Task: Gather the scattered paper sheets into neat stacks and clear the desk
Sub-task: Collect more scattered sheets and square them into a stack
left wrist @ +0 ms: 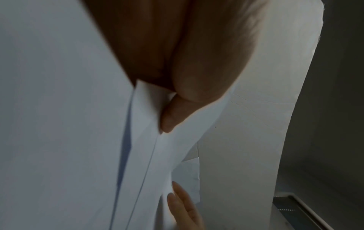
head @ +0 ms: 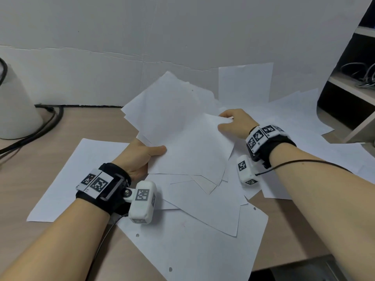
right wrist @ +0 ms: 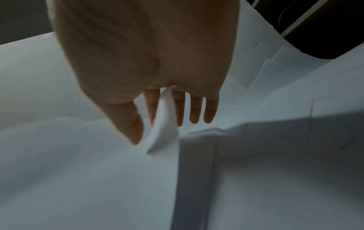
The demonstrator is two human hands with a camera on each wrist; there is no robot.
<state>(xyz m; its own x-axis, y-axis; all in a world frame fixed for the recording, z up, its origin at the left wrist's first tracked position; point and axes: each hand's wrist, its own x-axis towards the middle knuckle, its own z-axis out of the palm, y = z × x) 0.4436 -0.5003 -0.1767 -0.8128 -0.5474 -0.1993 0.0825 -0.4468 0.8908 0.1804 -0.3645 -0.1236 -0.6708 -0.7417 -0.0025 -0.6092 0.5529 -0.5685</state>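
Observation:
White paper sheets lie scattered over the wooden desk [head: 24,175]. My left hand [head: 142,157] grips a raised bundle of sheets [head: 182,128] at its near left edge, thumb on top. The left wrist view shows that thumb [left wrist: 189,96] pressed on the fanned sheet edges [left wrist: 147,140]. My right hand [head: 235,122] holds the top sheet's far right corner. In the right wrist view this corner [right wrist: 163,124] curls up between the fingers [right wrist: 151,107] of that hand. Loose sheets lie at the left [head: 60,179], in front [head: 192,250] and at the right [head: 300,110].
One sheet [head: 245,84] leans on the white backdrop board [head: 142,37]. A white rounded object [head: 16,106] and black cables [head: 46,122] sit at the far left. A dark shelf unit [head: 353,88] with wires stands at the right.

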